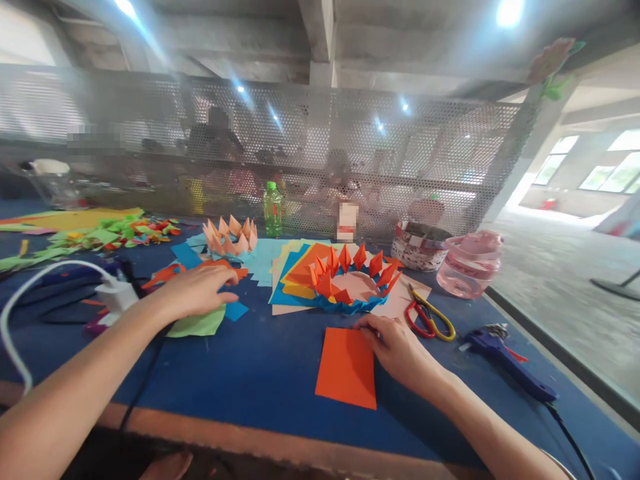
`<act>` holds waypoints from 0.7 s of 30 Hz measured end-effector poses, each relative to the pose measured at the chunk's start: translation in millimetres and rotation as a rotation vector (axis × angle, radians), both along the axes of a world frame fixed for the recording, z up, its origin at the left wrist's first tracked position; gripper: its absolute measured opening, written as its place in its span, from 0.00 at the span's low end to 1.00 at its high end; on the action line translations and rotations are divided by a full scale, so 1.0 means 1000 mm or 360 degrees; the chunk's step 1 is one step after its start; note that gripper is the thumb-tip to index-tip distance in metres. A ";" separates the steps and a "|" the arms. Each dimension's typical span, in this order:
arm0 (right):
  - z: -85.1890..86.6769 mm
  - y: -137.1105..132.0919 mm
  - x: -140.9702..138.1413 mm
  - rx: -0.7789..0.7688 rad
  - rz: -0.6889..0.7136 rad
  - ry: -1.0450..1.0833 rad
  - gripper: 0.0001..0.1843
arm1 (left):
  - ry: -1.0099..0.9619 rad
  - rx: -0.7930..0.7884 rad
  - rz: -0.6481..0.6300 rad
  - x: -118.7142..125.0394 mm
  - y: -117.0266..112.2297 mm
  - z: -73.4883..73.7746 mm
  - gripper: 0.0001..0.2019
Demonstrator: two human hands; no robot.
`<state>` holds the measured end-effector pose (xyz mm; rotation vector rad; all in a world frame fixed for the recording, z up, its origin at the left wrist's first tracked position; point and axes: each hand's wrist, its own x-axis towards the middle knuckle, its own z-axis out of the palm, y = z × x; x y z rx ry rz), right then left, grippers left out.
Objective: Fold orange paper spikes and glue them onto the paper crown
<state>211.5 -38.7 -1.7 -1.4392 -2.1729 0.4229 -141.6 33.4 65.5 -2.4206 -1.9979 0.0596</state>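
Note:
My left hand (203, 291) hovers over or rests on paper scraps at the left of the blue table, its fingers and thumb apart. Beneath and beside it are orange scraps (163, 275), a blue piece (236, 311) and a light green sheet (200, 325). An orange paper rectangle (346, 368) lies flat near the front edge. My right hand (395, 343) has its thumb and fingers closed at that sheet's upper right corner. Just behind stands a ring of folded paper (345, 303), blue at the base with orange points.
Scissors (430, 317), a blue glue gun (515, 367) and a pink bottle (470, 267) are on the right. A peach paper ring (230, 239), stacked coloured paper (295, 267) and a green bottle (273, 210) stand farther back. A white cable and plug (116, 293) lie left.

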 end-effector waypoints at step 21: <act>0.000 0.011 0.010 -0.0004 -0.0313 -0.0044 0.22 | -0.1562 -0.0827 -0.0242 0.121 0.043 -0.030 0.21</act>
